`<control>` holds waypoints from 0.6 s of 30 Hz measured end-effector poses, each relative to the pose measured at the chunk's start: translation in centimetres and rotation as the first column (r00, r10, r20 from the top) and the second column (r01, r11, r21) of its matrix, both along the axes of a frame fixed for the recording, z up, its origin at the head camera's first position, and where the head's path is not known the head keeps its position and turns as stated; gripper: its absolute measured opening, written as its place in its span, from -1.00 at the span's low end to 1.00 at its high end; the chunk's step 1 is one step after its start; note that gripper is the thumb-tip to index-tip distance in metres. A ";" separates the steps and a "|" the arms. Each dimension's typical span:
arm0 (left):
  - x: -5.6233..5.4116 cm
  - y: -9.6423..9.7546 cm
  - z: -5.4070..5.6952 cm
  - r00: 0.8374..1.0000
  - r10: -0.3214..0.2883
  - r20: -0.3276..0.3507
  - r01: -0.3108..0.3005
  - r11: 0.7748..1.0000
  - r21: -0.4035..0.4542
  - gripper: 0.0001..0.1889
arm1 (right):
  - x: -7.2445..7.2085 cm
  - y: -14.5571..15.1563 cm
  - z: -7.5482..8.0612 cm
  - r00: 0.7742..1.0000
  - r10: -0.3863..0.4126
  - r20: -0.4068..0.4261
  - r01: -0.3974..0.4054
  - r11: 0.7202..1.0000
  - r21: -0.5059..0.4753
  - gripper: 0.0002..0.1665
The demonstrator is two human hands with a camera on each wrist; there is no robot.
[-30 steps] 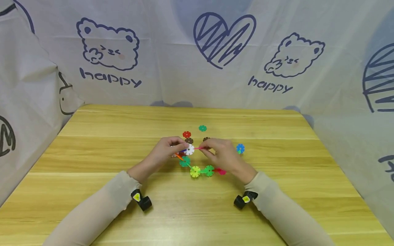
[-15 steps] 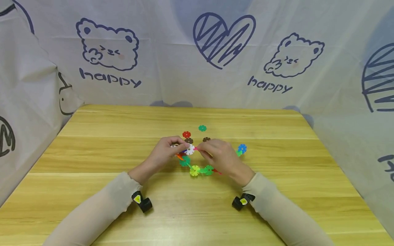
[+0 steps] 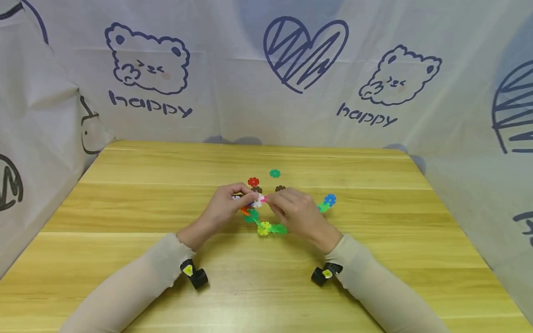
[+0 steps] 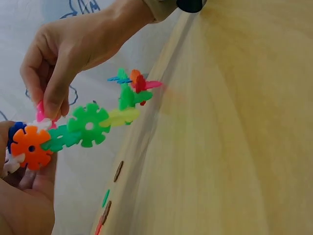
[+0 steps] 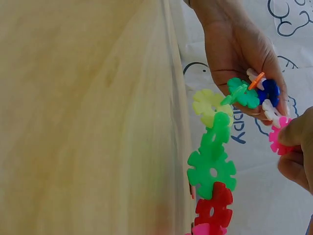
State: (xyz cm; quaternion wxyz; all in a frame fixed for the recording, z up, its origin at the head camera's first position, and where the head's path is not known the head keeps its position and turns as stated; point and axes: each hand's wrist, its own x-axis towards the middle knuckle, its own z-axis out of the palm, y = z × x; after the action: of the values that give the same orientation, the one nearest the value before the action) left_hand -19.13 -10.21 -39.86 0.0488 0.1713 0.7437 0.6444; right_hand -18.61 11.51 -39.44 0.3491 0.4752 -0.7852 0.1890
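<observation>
My left hand (image 3: 222, 206) grips the end of a chain of interlocking plastic snowflake discs, by its white disc (image 5: 274, 113) and dark blue disc (image 5: 269, 92). A pink disc (image 5: 279, 139) is pinched between the thumb and fingers of my right hand (image 3: 301, 212), its edge right at the white disc's edge. From the left hand the chain runs through an orange disc (image 4: 32, 148), a green disc (image 4: 89, 125) and a yellow disc (image 3: 264, 228), hanging in a curve over the table. Its far part passes behind the right hand to a blue disc (image 3: 330, 200).
Behind the hands, several loose discs lie on the wooden table (image 3: 266, 286): a red disc (image 3: 253, 181), a teal disc (image 3: 275, 173) and two brown ones, including a brown disc (image 3: 280, 188). A white cloth (image 3: 233, 83) with drawings hangs behind the table.
My right hand has moved slightly left, bringing the pink disc up against the white one. The chain's blue end has swung a little right, and its lower pink disc has passed behind the right hand.
</observation>
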 end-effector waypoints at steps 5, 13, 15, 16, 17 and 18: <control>-0.4 -0.7 0.2 0.997 -0.053 -0.048 0.047 0.992 -0.116 -0.82 | 0.0 -0.1 0.1 0.995 -0.044 0.085 0.045 0.999 -0.002 -0.84; 0.2 -0.7 1.2 0.901 -0.157 -0.404 -0.030 0.907 -0.420 -0.76 | -0.2 -0.3 -0.2 0.979 -0.036 0.198 0.042 0.999 -0.029 -0.86; 0.5 -0.4 1.1 0.825 -0.197 -0.529 -0.109 0.864 -0.492 -0.74 | -0.2 -0.4 -0.2 0.976 -0.035 0.217 0.043 0.998 -0.034 -0.86; 0.6 -0.3 1.1 0.789 -0.212 -0.577 -0.147 0.846 -0.512 -0.74 | -0.2 -0.5 -0.2 0.973 -0.035 0.226 0.045 0.998 -0.036 -0.87; 0.7 -0.2 1.0 0.759 -0.222 -0.612 -0.177 0.834 -0.523 -0.75 | -0.2 -0.6 -0.2 0.972 -0.038 0.234 0.047 0.998 -0.035 -0.87; 0.7 -0.1 0.9 0.733 -0.231 -0.640 -0.199 0.827 -0.526 -0.76 | -0.2 -0.7 -0.2 0.970 -0.043 0.240 0.052 0.998 -0.032 -0.88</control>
State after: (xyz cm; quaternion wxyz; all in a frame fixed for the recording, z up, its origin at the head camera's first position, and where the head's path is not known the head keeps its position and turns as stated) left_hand -18.41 -10.32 -38.98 -0.1722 0.3788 0.8627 0.2874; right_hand -18.76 10.85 -39.64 0.2655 0.4234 -0.8288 0.2516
